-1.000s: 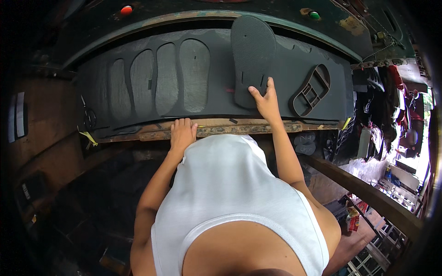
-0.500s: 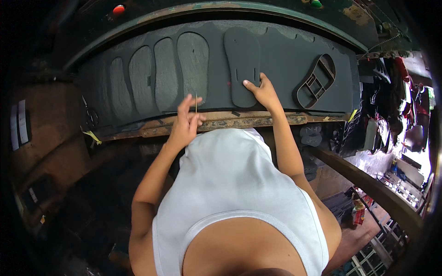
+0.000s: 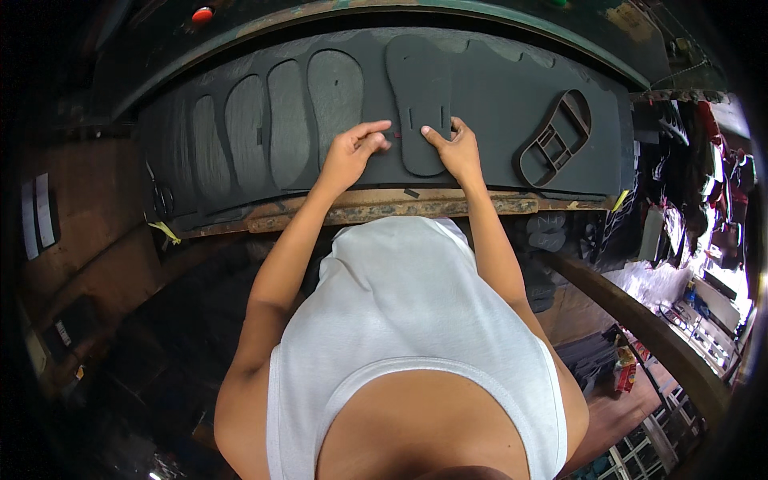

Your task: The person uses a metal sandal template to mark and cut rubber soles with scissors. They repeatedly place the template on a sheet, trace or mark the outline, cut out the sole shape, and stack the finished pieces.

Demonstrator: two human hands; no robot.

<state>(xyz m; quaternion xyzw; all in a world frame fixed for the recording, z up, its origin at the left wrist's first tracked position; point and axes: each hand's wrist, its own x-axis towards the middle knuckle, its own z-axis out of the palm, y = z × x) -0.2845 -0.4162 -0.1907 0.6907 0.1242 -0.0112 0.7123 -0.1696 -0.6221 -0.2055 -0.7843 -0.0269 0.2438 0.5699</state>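
The person leans over the table [image 3: 384, 210] with both hands out in front. The right hand [image 3: 458, 152] lies on the near end of a dark sole shape [image 3: 418, 96], fingers bent and the thumb pressing on it. This sole lies on top of a big dark foam sheet [image 3: 496, 104] that covers the table. The left hand [image 3: 352, 154] is just beside the sole, on its left. Its fingers are curled and the thumb and first finger come together, but I cannot tell if they pinch anything.

Left of the left hand there are four sole-shaped cuts [image 3: 288, 120] in the sheet, side by side. Right of the right hand lies one metal cutter frame [image 3: 556, 138], shaped like a sole, flat on the sheet and well apart from the hands.

The rusty front edge of the table runs just under the wrists. A small yellow tag [image 3: 166, 232] sticks out far to the left, and another yellow bit [image 3: 619, 200] shows far to the right. One red round button [image 3: 202, 14] sits on the green machine beyond the hands.
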